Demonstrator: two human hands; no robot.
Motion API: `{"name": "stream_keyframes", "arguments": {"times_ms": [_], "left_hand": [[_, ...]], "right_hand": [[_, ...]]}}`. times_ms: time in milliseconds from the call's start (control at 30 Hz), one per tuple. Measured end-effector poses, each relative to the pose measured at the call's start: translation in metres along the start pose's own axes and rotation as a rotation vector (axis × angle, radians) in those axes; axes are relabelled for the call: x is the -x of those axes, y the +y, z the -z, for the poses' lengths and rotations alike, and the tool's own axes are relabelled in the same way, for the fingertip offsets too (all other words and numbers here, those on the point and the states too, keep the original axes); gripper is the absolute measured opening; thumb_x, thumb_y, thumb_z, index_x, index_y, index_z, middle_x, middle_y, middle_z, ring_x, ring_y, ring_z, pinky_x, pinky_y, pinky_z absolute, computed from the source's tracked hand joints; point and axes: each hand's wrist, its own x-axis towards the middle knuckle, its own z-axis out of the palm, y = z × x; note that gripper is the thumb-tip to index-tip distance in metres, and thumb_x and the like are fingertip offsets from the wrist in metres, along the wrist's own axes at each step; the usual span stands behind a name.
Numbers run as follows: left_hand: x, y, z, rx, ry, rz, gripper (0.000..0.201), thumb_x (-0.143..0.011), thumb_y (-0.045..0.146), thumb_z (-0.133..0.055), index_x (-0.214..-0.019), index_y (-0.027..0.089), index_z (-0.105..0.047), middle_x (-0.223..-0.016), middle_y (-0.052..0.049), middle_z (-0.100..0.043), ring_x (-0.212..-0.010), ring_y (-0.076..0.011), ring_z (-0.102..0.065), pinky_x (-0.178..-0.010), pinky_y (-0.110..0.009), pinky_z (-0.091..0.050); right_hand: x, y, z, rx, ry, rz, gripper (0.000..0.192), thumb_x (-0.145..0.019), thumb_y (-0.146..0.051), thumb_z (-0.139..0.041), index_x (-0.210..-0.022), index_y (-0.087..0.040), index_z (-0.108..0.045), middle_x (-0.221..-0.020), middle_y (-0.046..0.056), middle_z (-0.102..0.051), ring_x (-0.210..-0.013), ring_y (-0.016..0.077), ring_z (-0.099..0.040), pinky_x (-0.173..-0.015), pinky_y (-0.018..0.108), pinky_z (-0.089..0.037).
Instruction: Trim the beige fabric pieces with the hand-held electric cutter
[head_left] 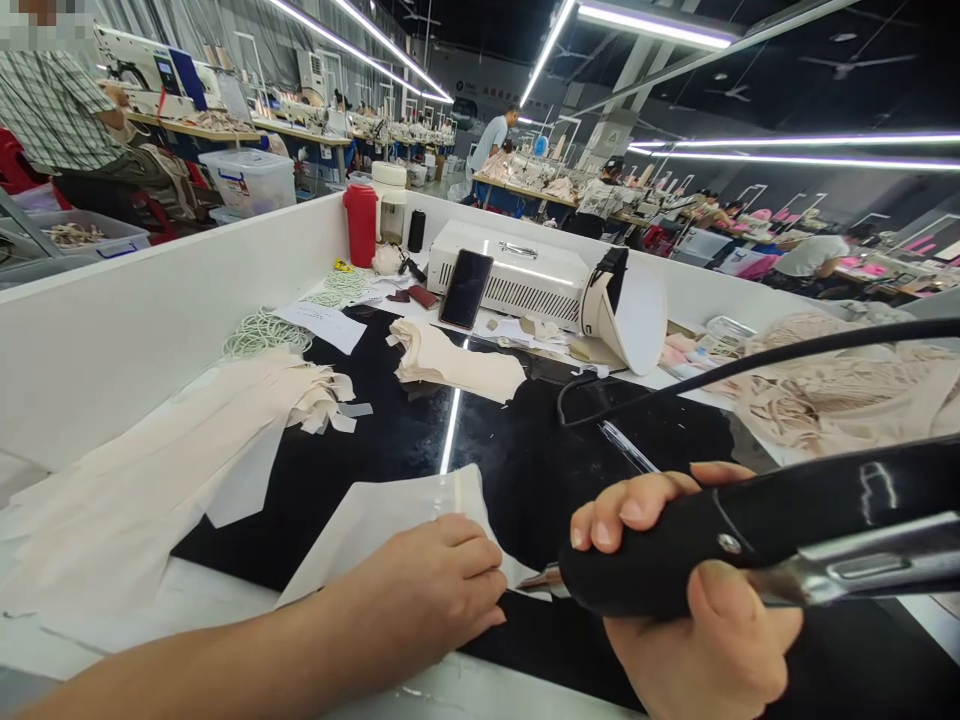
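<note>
My right hand (697, 610) grips the black handle of a corded hand tool (787, 530); its metal tip (541, 577) touches the near edge of a white paper piece (390, 515). My left hand (439, 585) rests on that paper, fingers curled, pressing it onto the black glossy work surface (525, 460). The tool's black cable (750, 362) arcs away to the right.
Stacks of cream fabric strips (187, 440) lie at left and another pile (454, 365) ahead. A white machine (517, 275), a phone (465, 288) leaning on it, a red bottle (361, 224) and lace pile (840, 390) sit behind. White walls enclose the bench; other workers are beyond.
</note>
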Motion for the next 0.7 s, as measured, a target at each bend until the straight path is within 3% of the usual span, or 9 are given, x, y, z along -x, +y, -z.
{"name": "stream_keyframes", "arguments": {"times_ms": [167, 400, 700], "left_hand": [[0.001, -0.001, -0.005, -0.018, 0.015, -0.014, 0.019, -0.112, 0.022, -0.06, -0.097, 0.014, -0.068, -0.09, -0.001, -0.066, -0.096, -0.0187, -0.063, -0.095, -0.035, -0.052], [0.0, -0.003, -0.002, -0.06, 0.011, -0.031, 0.022, -0.109, 0.024, -0.065, -0.09, 0.015, -0.067, -0.085, -0.001, -0.064, -0.091, -0.0191, -0.063, -0.094, -0.034, -0.051], [0.001, -0.002, 0.001, 0.056, 0.018, 0.029, 0.014, -0.108, 0.021, -0.067, -0.096, 0.015, -0.067, -0.092, -0.003, -0.067, -0.095, -0.0193, -0.066, -0.094, -0.032, -0.055]], "right_hand": [[0.0, -0.001, 0.001, 0.007, -0.021, -0.033, 0.034, -0.083, -0.032, -0.088, -0.11, -0.026, -0.068, -0.074, -0.004, -0.068, -0.057, 0.0146, -0.063, -0.05, 0.028, -0.059], [-0.005, -0.004, 0.009, 0.016, 0.058, -0.02, 0.044, -0.073, -0.038, -0.094, -0.106, -0.025, -0.067, -0.071, -0.004, -0.069, -0.053, 0.0156, -0.06, -0.046, 0.029, -0.06], [-0.001, -0.004, 0.011, 0.043, 0.051, -0.023, 0.041, -0.077, -0.036, -0.094, -0.108, -0.026, -0.068, -0.072, -0.004, -0.069, -0.055, 0.0156, -0.062, -0.048, 0.029, -0.061]]}}
